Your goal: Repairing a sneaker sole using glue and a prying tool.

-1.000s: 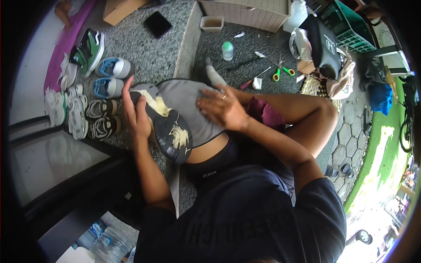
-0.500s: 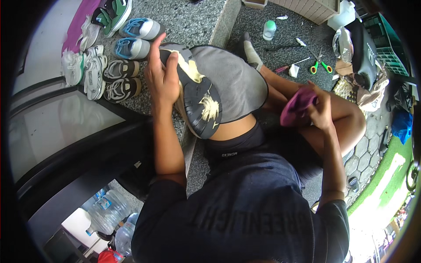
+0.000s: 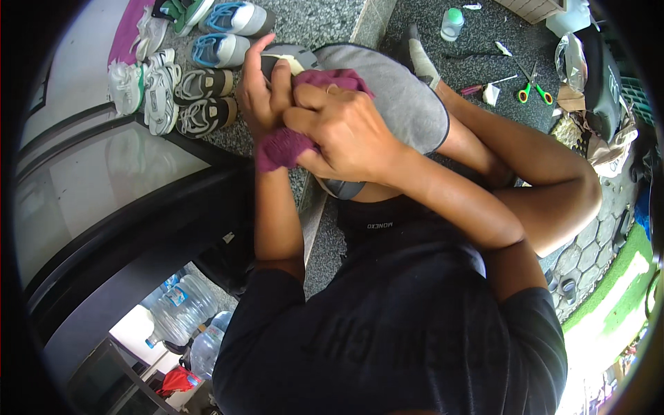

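My left hand [image 3: 259,93] grips the far end of a dark shoe [image 3: 343,189], fingers and thumb along its edge. Cream-coloured smears show on the sole near the thumb, while most of the shoe lies hidden under my other hand. My right hand [image 3: 349,131] is closed on a bunched purple cloth [image 3: 282,149], pressed over the shoe and against my left hand and wrist. Part of the cloth sticks out on the far side of the knuckles. Under the shoe, a grey pad with a dark border [image 3: 398,90] covers my lap.
Several pairs of shoes [image 3: 206,117] stand at the left on the speckled stone ledge. Green-handled scissors [image 3: 534,91], a small bottle with a green cap [image 3: 452,26] and a black bag [image 3: 600,86] lie to the right. Large water bottles [image 3: 181,308] are at lower left.
My right hand has swung left from beside my knee, bringing the purple cloth onto the shoe and my left hand. The view has shifted slightly; my left hand still grips the shoe.
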Demonstrator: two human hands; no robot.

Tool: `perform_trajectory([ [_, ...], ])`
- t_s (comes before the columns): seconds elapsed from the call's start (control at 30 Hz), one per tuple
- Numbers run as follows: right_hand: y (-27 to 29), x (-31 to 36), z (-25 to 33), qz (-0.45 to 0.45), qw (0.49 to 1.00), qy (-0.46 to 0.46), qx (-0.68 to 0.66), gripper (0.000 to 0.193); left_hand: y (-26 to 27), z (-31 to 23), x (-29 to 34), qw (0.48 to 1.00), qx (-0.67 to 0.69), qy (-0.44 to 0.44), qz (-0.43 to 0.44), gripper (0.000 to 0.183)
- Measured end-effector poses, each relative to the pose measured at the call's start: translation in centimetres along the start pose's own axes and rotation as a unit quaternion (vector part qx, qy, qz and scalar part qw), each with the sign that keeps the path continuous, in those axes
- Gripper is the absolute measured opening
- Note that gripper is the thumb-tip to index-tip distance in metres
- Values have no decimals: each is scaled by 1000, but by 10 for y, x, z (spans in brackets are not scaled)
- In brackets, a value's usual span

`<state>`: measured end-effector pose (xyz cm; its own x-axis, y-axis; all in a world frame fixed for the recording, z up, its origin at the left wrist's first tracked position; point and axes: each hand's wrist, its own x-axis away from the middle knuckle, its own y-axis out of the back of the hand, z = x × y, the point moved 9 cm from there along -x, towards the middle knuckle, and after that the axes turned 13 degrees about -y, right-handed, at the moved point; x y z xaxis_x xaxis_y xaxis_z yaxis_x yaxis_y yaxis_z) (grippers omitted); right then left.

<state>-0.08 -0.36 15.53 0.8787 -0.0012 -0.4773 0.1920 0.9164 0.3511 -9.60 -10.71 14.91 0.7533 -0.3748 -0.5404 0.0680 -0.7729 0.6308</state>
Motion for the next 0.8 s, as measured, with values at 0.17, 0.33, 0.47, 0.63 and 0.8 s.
perform_trajectory([
  [0.17,-13,67,4,166,986,-26,19,30,3,-6,6,1000,4,-7,-27,36],
  [0.33,-1,117,-5,113,988,-42,100,36,-4,-2,-2,999,-39,12,6,35],
  [0.47,29,76,-8,17,995,-18,98,44,-5,-9,-5,998,-60,25,21,35],
  [0.63,14,45,-21,-1,998,42,-55,35,-13,6,-14,998,-6,33,46,34],
  [0.8,36,2,-60,-131,964,-105,-208,32,-17,-15,-10,987,-112,-88,72,36],
])
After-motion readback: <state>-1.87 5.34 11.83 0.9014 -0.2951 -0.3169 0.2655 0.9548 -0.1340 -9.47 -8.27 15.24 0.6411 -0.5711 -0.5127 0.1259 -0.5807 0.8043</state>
